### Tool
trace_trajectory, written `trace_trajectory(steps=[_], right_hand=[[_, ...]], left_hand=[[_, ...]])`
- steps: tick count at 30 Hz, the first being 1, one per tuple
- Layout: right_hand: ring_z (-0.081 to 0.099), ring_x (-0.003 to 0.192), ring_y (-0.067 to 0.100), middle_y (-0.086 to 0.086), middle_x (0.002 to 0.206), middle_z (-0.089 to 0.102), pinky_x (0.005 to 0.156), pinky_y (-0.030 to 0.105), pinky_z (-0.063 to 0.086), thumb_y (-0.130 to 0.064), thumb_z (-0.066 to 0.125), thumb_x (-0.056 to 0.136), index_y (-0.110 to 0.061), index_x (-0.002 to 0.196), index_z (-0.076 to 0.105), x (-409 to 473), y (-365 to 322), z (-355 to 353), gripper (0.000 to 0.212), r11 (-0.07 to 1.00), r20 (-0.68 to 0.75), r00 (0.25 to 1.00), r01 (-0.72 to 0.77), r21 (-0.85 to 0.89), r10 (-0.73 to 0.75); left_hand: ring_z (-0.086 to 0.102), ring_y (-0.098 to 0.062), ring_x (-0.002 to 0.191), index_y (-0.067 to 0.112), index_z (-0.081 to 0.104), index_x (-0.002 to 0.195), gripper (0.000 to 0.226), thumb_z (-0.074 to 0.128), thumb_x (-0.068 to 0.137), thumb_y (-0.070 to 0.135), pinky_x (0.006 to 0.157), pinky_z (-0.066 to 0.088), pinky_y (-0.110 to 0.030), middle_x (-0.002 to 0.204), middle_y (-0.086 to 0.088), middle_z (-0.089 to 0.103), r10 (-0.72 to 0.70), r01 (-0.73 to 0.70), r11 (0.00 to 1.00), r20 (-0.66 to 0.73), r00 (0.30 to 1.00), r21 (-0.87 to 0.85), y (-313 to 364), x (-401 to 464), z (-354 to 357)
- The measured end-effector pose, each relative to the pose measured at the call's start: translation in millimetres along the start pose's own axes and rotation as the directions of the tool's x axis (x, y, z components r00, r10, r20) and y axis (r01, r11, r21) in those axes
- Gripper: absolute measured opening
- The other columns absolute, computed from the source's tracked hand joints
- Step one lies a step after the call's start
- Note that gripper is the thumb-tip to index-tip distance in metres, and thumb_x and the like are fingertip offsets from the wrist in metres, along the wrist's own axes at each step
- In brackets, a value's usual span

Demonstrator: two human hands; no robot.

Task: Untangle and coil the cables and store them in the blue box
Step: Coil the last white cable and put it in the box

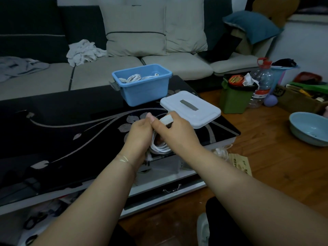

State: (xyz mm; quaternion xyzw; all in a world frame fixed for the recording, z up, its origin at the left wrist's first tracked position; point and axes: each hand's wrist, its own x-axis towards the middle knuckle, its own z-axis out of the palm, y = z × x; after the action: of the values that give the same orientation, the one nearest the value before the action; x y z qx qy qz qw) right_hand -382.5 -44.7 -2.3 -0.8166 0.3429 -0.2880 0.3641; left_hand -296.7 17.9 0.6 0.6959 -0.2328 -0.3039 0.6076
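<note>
Both hands are on it: the left hand point(140, 130) curls round a white cable point(159, 147) looped below its fingers, while the right hand point(174, 129) pinches the plug end just above. Beyond the fingertips sits the blue box point(150, 93), coiled cables point(134, 78) already inside, its white lid point(190, 109) off alongside. Probably the last coil, then stow. No legible writing anywhere near; the cardboard's lettering is too small.

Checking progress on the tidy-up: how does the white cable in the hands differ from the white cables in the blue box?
The coiled white cable is held above the black table by the left hand and right hand; the white cables lie loose in the blue plastic box, untouched. The held one hangs in upright loops, the boxed ones lie flat. All are white and coiled.
</note>
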Motion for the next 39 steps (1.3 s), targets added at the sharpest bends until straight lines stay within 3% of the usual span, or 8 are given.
trace_trajectory(steps=[8, 12, 16, 20, 26, 31, 34, 39], right_hand=[[0.063, 0.093, 0.003, -0.008, 0.099, 0.068, 0.081, 0.017, 0.047, -0.049, 0.057, 0.089, -0.018, 0.11, 0.064, 24, 7, 11, 0.039, 0.8, -0.08, 0.971, -0.136, 0.584, 0.224], [0.061, 0.066, -0.013, -0.019, 0.074, 0.064, 0.064, 0.007, 0.045, -0.046, 0.055, 0.091, -0.028, 0.076, 0.061, 32, 6, 20, 0.024, 0.762, 0.048, 0.981, -0.178, 0.623, 0.19], [0.068, 0.084, 0.005, -0.008, 0.086, 0.073, 0.086, 0.029, 0.053, -0.05, 0.057, 0.089, -0.027, 0.079, 0.066, 40, 4, 28, 0.026, 0.732, 0.137, 0.967, -0.252, 0.633, 0.214], [0.068, 0.081, 0.006, -0.005, 0.086, 0.073, 0.078, 0.025, 0.054, -0.055, 0.055, 0.088, -0.023, 0.091, 0.069, 43, 5, 36, 0.035, 0.697, 0.208, 0.936, -0.35, 0.626, 0.283], [0.062, 0.107, 0.022, 0.006, 0.116, 0.066, 0.097, 0.042, 0.048, -0.096, 0.031, 0.057, -0.018, 0.122, 0.061, 64, 1, 29, 0.105, 0.845, 0.301, 0.899, -0.414, 0.338, 0.319], [0.052, 0.08, 0.022, 0.0, 0.078, 0.052, 0.072, 0.03, 0.04, -0.052, 0.047, 0.093, -0.014, 0.085, 0.051, 102, 47, 10, 0.039, 0.946, 0.023, 0.945, -0.325, -0.01, 0.325], [0.053, 0.077, 0.028, 0.007, 0.078, 0.051, 0.068, 0.03, 0.04, -0.041, 0.047, 0.095, -0.016, 0.068, 0.043, 117, 81, 25, 0.036, 0.895, 0.008, 0.917, -0.389, -0.218, 0.4], [0.06, 0.089, 0.031, 0.01, 0.1, 0.062, 0.057, 0.029, 0.037, -0.058, 0.051, 0.088, -0.01, 0.099, 0.059, 124, 89, 34, 0.05, 0.839, -0.077, 0.927, -0.366, -0.403, 0.368]], left_hand=[[0.058, 0.003, 0.067, 0.013, 0.058, 0.101, 0.022, 0.05, 0.096, 0.033, 0.065, 0.046, -0.014, 0.082, 0.003, 0.062, 0.389, -0.39, 0.921, 0.04, 0.92, 0.01, -3, 6, 0], [0.059, -0.001, 0.067, 0.023, 0.058, 0.089, 0.015, 0.051, 0.097, 0.032, 0.064, 0.048, -0.017, 0.077, 0.008, 0.063, 0.458, -0.453, 0.889, -0.096, 0.884, 0.073, -5, 15, -1], [0.061, -0.01, 0.073, 0.027, 0.058, 0.085, 0.02, 0.049, 0.095, 0.041, 0.066, 0.048, -0.03, 0.076, 0.007, 0.064, 0.48, -0.445, 0.867, -0.136, 0.867, 0.225, -10, 30, -7], [0.062, -0.014, 0.077, 0.03, 0.055, 0.082, 0.018, 0.049, 0.095, 0.04, 0.067, 0.045, -0.031, 0.077, 0.008, 0.064, 0.469, -0.397, 0.849, -0.153, 0.87, 0.347, -10, 38, -9], [0.061, -0.023, 0.078, 0.028, 0.053, 0.075, 0.021, 0.052, 0.094, 0.037, 0.07, 0.046, -0.035, 0.073, 0.007, 0.061, 0.429, -0.334, 0.863, -0.199, 0.881, 0.378, -16, 61, -16], [0.064, -0.027, 0.076, 0.028, 0.053, 0.075, 0.022, 0.051, 0.094, 0.039, 0.068, 0.045, -0.035, 0.073, 0.004, 0.062, 0.383, -0.291, 0.87, -0.174, 0.907, 0.399, -28, 77, -12], [0.064, -0.028, 0.075, 0.027, 0.053, 0.073, 0.024, 0.051, 0.093, 0.04, 0.069, 0.047, -0.035, 0.073, 0.004, 0.062, 0.348, -0.26, 0.885, -0.178, 0.921, 0.387, -30, 85, -10], [0.065, -0.028, 0.071, 0.026, 0.053, 0.069, 0.027, 0.052, 0.091, 0.041, 0.073, 0.051, -0.039, 0.072, -0.001, 0.063, 0.295, -0.221, 0.907, -0.167, 0.941, 0.359, -36, 104, -9]])
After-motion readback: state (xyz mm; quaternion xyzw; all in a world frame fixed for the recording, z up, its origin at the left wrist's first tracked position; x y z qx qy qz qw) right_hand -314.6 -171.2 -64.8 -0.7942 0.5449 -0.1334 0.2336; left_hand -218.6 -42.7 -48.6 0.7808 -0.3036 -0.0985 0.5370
